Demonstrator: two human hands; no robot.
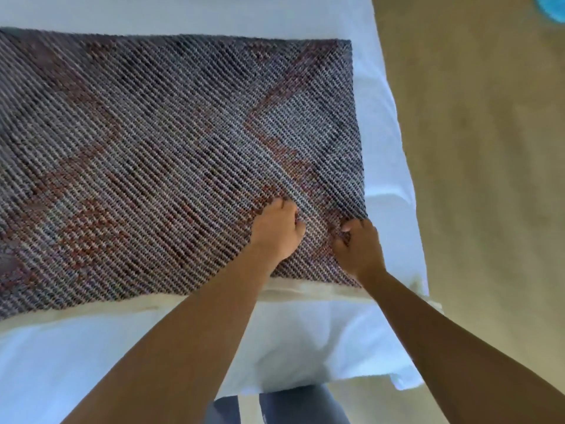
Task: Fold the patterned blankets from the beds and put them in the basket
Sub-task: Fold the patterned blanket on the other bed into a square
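Fingers (286, 206) of the left hand (276, 229) are curled down into the grey-purple woven blanket with a reddish pattern (153, 142), gripping a bit of it. The right hand (359, 247) is just beside it, pinching the same blanket near its right corner. The blanket's spread out flat on the white-sheeted bed (305, 338), close to the bed's edge, with beige carpet floor (489, 179) off to the right.

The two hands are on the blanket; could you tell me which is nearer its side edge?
The right hand, pinching the blanket beside its right edge; the left hand grips further in.
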